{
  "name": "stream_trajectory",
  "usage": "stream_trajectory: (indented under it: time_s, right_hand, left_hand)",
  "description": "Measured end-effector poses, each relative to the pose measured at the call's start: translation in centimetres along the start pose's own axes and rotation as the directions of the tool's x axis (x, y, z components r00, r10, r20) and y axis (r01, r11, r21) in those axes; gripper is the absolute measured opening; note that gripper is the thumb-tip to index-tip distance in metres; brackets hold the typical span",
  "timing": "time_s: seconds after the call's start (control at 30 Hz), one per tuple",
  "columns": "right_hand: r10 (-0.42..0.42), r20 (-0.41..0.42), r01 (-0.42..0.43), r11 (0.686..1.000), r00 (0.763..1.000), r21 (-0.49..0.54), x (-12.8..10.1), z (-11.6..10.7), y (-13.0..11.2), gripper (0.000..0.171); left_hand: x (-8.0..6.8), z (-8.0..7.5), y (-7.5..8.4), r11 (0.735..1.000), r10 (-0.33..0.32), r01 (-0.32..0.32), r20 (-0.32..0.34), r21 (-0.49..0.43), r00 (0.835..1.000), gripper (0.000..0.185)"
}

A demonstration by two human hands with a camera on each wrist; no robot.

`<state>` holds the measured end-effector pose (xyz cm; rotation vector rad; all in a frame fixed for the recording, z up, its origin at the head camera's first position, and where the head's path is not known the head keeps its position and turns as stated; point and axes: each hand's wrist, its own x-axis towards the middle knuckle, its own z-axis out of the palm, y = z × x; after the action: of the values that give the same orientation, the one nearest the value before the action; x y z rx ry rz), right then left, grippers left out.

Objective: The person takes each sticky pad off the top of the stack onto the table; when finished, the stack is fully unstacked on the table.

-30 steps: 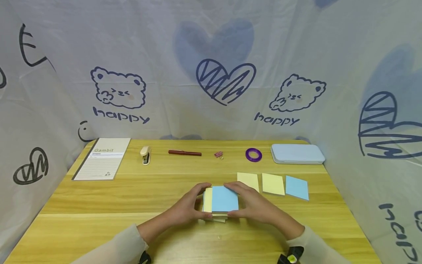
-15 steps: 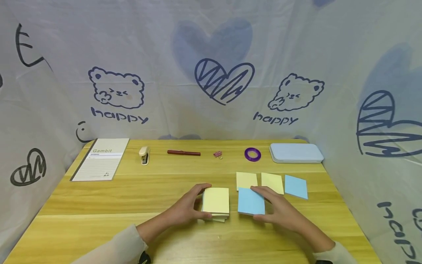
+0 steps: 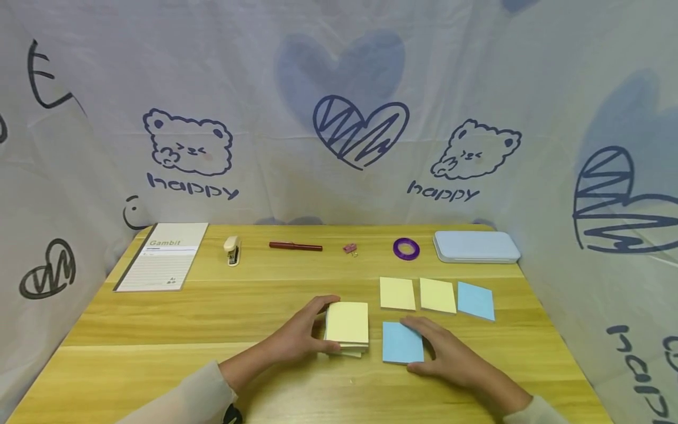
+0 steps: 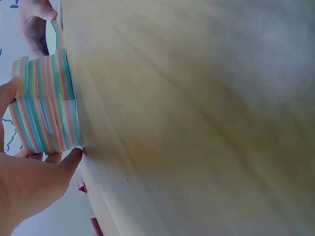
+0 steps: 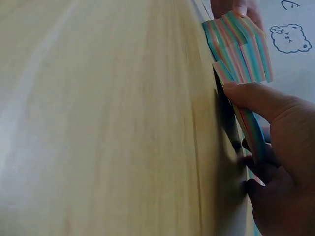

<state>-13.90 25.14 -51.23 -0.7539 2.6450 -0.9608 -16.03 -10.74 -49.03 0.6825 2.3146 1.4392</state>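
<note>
Reaching over a wooden counter, a person in pale sleeves has square note pads in both bare hands. The left hand curves around the left side of a thick stack, its thumb at the near edge and fingers at the far one. A yellow sheet tops the stack; seen from the left wrist, its sides are striped pink, teal and yellow, and its layers sit unevenly.

Just to the right of the stack, apart from it, the right hand pinches a blue pad between thumb and fingers. A dark shadow lies beneath this pad; whether any edge touches the counter, I cannot tell.

Beyond the right hand, three pads lie in a row, from left to right: a first yellow pad, a second yellow pad and a slightly turned light-blue pad. Along the back, left to right, are a notebook marked "Gambit", a cream stapler, a dark red pen, small pink clips, a purple ring and a pale blue case. Behind hangs a whitish cloth printed with bears and hearts.
</note>
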Motion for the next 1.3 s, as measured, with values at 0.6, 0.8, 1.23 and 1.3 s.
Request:
stream_trajectory:
  time_s: [0.6,0.8,1.23,1.3]
  right_hand:
    - [-0.048,-0.005,0.048,0.998,0.999,-0.03,0.4,-0.7,-1.1,0.087]
    - [-0.075,-0.009,0.074,0.997,0.997,-0.004,2.1,-1.1,-2.5,0.089]
    - [-0.129,0.06,0.122,0.986,0.99,0.111,6.5,0.6,-7.0,0.097]
    - [-0.127,0.062,0.12,0.987,0.99,0.108,6.9,0.8,-7.3,0.096]
  left_hand:
    - [-0.1,-0.1,-0.5,1.0,-0.008,0.008,0.033,0.009,0.999,0.097]
    - [-0.1,-0.1,-0.5,1.0,0.004,-0.005,0.033,0.026,0.999,0.095]
    - [0.0,-0.2,-0.6,0.998,0.046,-0.047,0.038,0.035,0.998,0.093]
    - [0.0,-0.2,-0.5,0.998,0.051,-0.053,0.041,0.033,0.998,0.092]
